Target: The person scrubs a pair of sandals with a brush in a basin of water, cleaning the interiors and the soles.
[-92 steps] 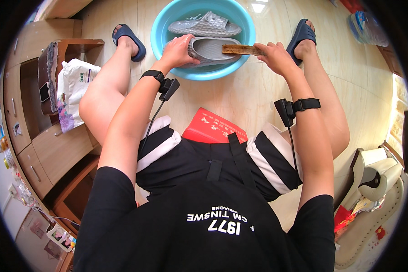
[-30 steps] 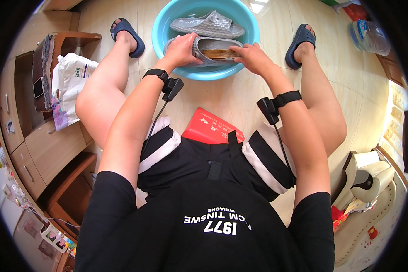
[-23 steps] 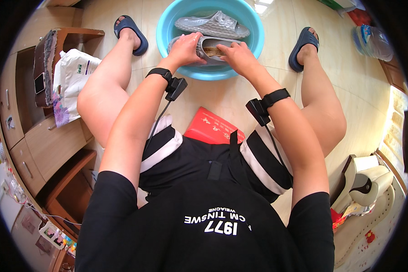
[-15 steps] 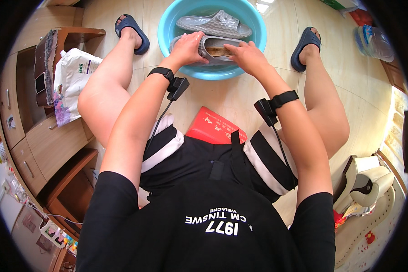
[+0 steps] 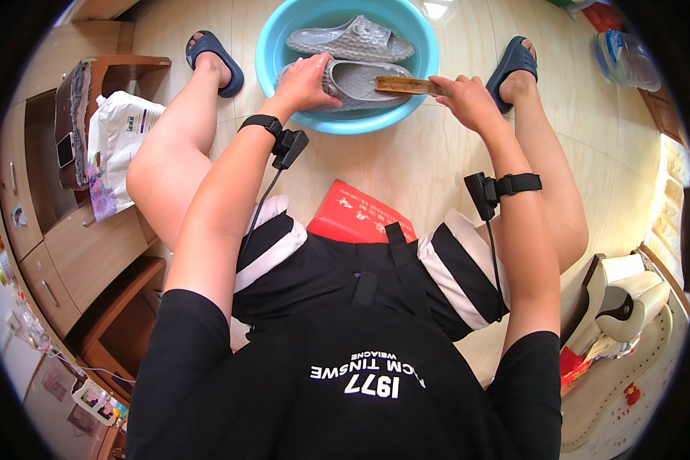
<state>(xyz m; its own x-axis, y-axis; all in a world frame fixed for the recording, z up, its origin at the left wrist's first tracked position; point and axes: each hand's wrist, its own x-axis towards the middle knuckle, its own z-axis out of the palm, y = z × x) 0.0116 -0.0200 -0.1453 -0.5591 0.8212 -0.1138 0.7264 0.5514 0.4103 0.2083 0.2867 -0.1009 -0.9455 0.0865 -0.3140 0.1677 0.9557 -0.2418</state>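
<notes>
Two grey, bumpy-textured slippers lie in a round light-blue basin (image 5: pixel 431 46) of water. The far slipper (image 5: pixel 353 40) rests untouched toward the back. On the near slipper (image 5: pixel 356 80), my left hand (image 5: pixel 305 83) is closed around the strap at its left end. In my right hand (image 5: pixel 468 101) is the end of a long, flat wooden brush (image 5: pixel 408 86), held over the basin's right rim. Its other end reaches over the near slipper's footbed. The brush's underside is hidden, and I cannot tell whether it touches the footbed.
My feet, in dark blue slides (image 5: pixel 221 65), stand on either side of the basin on the tiled floor (image 5: pixel 299 172). A red box (image 5: pixel 356 215) lies between my thighs. At left are a white bag (image 5: pixel 123 130) and wooden drawers (image 5: pixel 92 245); plastic bottles (image 5: pixel 625 61) stand far right.
My right hand has moved right with the brush, from inside the near slipper to past the basin's rim. My left hand stays on that slipper.
</notes>
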